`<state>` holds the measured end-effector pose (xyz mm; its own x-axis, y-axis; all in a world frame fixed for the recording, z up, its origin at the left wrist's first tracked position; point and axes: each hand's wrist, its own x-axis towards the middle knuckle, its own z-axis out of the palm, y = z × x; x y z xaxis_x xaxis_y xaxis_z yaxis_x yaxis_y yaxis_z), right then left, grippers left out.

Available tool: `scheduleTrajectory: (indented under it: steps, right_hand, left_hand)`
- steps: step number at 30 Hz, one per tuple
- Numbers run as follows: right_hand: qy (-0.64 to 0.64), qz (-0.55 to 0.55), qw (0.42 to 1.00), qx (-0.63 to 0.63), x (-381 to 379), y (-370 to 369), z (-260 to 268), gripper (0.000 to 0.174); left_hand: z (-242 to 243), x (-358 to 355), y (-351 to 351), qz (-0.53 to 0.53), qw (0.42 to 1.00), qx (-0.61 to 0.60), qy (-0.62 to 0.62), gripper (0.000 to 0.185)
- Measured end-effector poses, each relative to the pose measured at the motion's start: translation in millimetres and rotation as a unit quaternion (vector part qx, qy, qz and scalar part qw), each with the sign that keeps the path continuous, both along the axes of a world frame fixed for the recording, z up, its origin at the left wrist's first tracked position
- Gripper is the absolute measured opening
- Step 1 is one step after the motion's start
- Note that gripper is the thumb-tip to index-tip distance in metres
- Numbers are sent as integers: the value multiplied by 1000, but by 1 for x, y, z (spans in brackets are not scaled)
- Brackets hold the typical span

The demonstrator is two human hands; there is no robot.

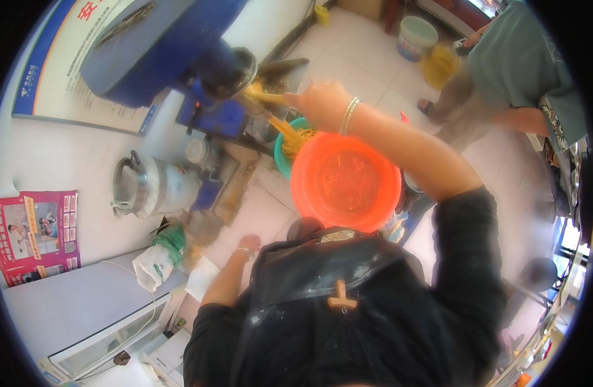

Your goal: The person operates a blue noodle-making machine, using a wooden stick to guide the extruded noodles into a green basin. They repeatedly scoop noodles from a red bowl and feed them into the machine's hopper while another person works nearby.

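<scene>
My right hand, with bangles on the wrist, is closed on a yellow strand or stick at the round outlet of a blue machine. Thick yellow strands slant from below the outlet into a teal basin. An orange-red plastic basin lies in front of my body and partly hides the teal one; its inside looks wet or smeared. My left hand hangs low at my left side, over the floor, with nothing seen in it; its fingers are blurred.
A steel pot stands by the wall on the left, near a green and white sack and a white chest-like cabinet. Another person stands at the upper right, beside a lidded bucket and a yellow container.
</scene>
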<state>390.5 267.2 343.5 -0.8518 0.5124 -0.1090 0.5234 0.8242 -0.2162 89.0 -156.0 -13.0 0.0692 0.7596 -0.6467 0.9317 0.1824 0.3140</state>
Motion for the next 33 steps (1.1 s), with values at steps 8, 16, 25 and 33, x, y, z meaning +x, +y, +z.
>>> scheduleTrajectory:
  steps: [8, 16, 25, 33]
  right_hand:
    - [-32, -3, 999, 39, -22, -10, -7, 60]
    - [-17, -17, 999, 23, -20, -10, -4, 34]
    - [16, -45, 999, 9, -24, -1, -3, 45]
    - [-8, -30, 999, 7, -23, -5, -8, 52]
  left_hand:
    - [-16, 5, -12, -111, 992, -5, 63, 9]
    - [-21, 4, -6, -102, 993, -8, 55, 18]
    - [19, 18, 10, 301, 943, -47, -134, 27]
    - [-3, 2, -24, -8, 999, -51, 0, 15]
